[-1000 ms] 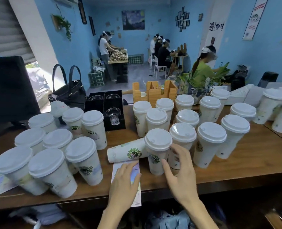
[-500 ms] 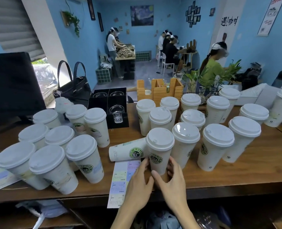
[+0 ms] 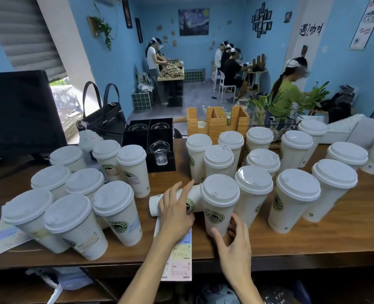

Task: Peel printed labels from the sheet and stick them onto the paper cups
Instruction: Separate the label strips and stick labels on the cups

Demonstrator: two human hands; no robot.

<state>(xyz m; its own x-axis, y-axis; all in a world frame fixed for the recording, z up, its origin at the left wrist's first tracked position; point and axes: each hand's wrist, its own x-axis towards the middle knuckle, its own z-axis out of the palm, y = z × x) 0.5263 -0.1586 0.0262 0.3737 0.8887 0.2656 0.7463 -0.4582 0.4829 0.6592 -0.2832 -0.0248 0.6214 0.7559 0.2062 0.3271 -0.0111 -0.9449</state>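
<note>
Reaching for the tipped-over cup, label sheet still waiting underneath

Left hand [image 3: 175, 212] is spread flat-ish over the lying cup [image 3: 175, 199], fingers straight and just resting on it, nothing gripped. That cup's long axis runs 9-to-3, its top end hidden behind the upright cup [image 3: 219, 207]; the left hand is clearly the nearer one. Right hand [image 3: 233, 242] sits at 5 o'clock from the upright cup, loosely open, fingertips touching its base. Label sheet [image 3: 179, 260] pokes out under the left wrist toward 6 o'clock, hanging over the counter [image 3: 291, 240] edge. Green logos read "ENJOY LIFE"; print on the labels is too small to make out.
</note>
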